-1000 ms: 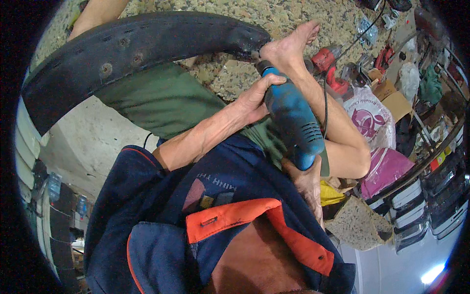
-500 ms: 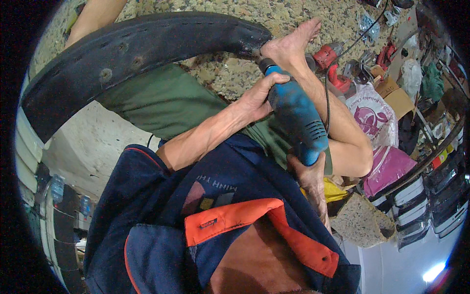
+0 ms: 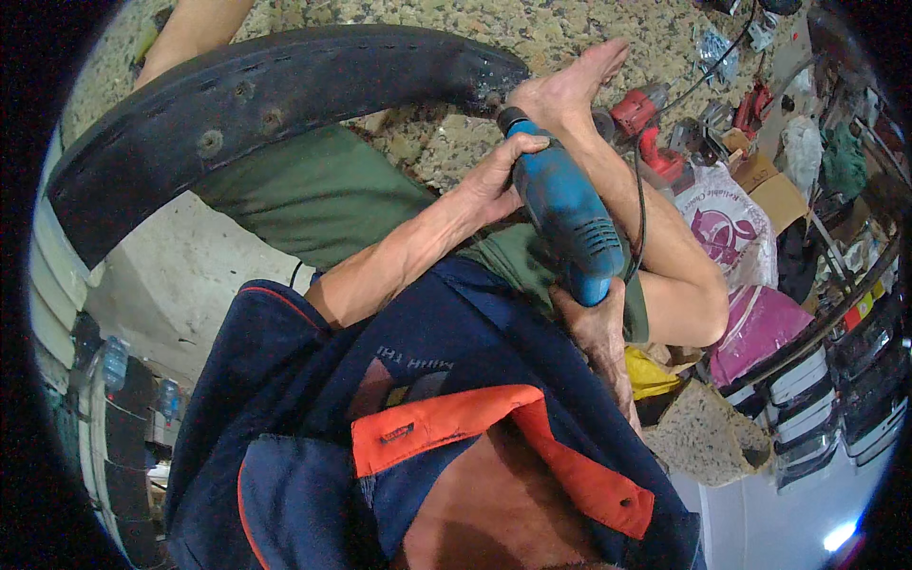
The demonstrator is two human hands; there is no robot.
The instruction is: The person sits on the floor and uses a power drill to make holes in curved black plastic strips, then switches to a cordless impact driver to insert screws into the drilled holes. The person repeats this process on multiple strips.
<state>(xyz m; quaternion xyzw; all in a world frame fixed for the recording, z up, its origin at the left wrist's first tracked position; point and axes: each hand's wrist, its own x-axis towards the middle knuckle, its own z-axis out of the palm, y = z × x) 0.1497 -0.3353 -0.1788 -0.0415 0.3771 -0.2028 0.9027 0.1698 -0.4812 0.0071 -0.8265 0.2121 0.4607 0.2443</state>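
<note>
A blue power drill [image 3: 568, 211] is held between my two hands, its dark front end against the right end of a long curved black panel [image 3: 313, 76]. My left hand [image 3: 502, 176] wraps round the drill's front, thumb lying across the top. At the drill's rear, my right hand [image 3: 597, 318] grips it from below; most of those fingers are hidden under the body. The panel arcs from the far left to my bare foot [image 3: 562, 95], which rests beside its right end. Several round, worn spots mark its surface. The bit's tip cannot be made out.
Red power tools [image 3: 638, 109] lie right of my foot, with a black cord [image 3: 637, 180] running past my shin. Farther right are a white plastic bag [image 3: 722, 223], a cardboard box [image 3: 771, 190], a magenta packet [image 3: 760, 328] and a speckled block [image 3: 708, 435].
The drill's rear and my right hand have shifted slightly left and up. The front end stays at the panel's right end, and my left hand keeps its hold.
</note>
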